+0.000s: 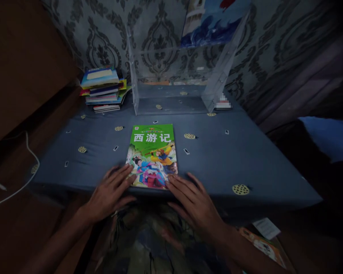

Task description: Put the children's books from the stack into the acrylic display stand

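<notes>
A closed picture book (152, 154) with a green cover, white Chinese characters and colourful figures lies flat near the table's front edge. My left hand (110, 192) rests with stretched fingertips on the book's lower left edge, its thumb below the edge of the table. On the opposite side, the extended fingers of my right hand (193, 198) touch the lower right corner of the cover. Neither hand grips the book; both lie against it with fingers out.
A blue-grey cloth (211, 163) with pineapple prints covers the table. At the back left stands a stack of books (104, 89). A clear acrylic rack (171, 104) stands against the patterned wall. To the left hangs a white cable (31, 152); an orange box (263, 243) sits below right.
</notes>
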`<state>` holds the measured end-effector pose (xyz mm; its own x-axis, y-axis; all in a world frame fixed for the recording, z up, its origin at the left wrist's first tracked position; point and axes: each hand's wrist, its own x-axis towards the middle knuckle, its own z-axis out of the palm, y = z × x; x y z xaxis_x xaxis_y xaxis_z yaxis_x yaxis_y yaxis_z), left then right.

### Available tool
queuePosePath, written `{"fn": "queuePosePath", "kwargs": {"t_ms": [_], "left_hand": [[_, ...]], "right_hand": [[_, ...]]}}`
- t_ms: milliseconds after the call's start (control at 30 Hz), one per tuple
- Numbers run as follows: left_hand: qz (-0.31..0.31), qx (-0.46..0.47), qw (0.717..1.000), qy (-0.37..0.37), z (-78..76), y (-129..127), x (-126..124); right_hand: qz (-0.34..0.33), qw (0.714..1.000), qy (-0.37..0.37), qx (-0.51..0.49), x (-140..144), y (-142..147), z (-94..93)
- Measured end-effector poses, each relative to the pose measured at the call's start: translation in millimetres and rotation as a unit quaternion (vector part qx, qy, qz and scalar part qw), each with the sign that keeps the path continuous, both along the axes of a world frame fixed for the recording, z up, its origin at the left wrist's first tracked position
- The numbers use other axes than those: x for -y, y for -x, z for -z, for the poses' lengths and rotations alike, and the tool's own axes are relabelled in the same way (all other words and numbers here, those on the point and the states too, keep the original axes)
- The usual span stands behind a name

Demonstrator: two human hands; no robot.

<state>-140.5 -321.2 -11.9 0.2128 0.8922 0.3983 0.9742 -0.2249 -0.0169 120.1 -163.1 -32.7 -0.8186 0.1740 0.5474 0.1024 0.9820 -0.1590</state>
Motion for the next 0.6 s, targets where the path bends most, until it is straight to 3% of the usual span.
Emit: {"fn": "queuePosePath", "kwargs": {"t_ms": [133, 233, 333, 433, 600], "left_hand": [[0.014, -0.044, 0.998, -0.032, 1.8, -20.0, 23.5], [0.058, -0.062, 0.995, -0.052, -1.7, -27.5, 31.9], [0.078, -0.062, 0.993, -0.059, -10.6, -26.8, 32.8], [0.077, -0.026, 0.995, -0.06, -26.5, -22.0, 28.8], [0.065, 0.098, 0.99, -0.081, -70.9, -10.6, 2.2]], "right_hand": [[-0.012, 0.999, 0.018, -0.024, 31.9, -30.8, 11.9], [-0.021, 0.999, 0.027, -0.022, 37.2, -44.0, 19.7], [-0.008, 0.999, 0.026, -0.037, 18.8, -42.8, 19.4], [0.008, 0.998, 0.041, -0.048, -11.6, -32.8, 6.9], [-0.006, 0.993, 0.104, -0.055, -67.4, -5.7, -18.1]]}}
